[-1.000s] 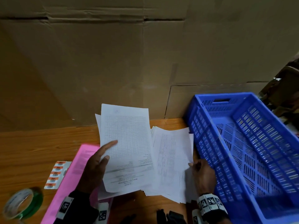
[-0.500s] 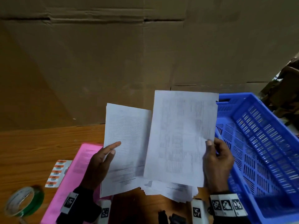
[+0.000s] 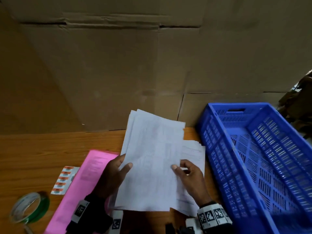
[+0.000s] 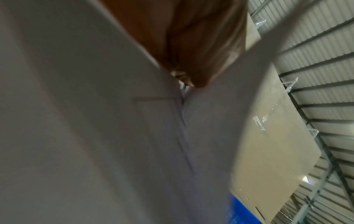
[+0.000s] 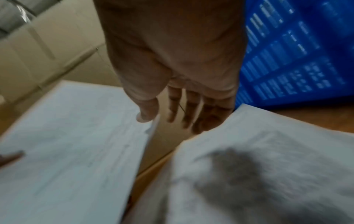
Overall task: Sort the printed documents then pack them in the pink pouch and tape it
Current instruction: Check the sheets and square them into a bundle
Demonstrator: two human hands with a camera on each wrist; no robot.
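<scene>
Your left fingers (image 3: 125, 166) pinch the sheets (image 3: 152, 159) at their edge; your right hand (image 3: 187, 174) hangs loosely curled, maybe touching them. Thin, floppy paper: support it underneath. The pouch (image 3: 87, 173) lies left.

Most of the left wrist view is filled by blurred white printed sheets (image 4: 95, 121), seen from very close; faint ruled lines are visible on them near the middle. Above them, part of the left hand (image 4: 201, 45) is seen pressed against the paper, its fingers hidden behind the sheets. At the right, a flat cardboard panel (image 4: 272, 144) is shown against corrugated metal sheeting (image 4: 325, 60). A blue patch (image 4: 241, 212) is visible at the lower edge.
</scene>
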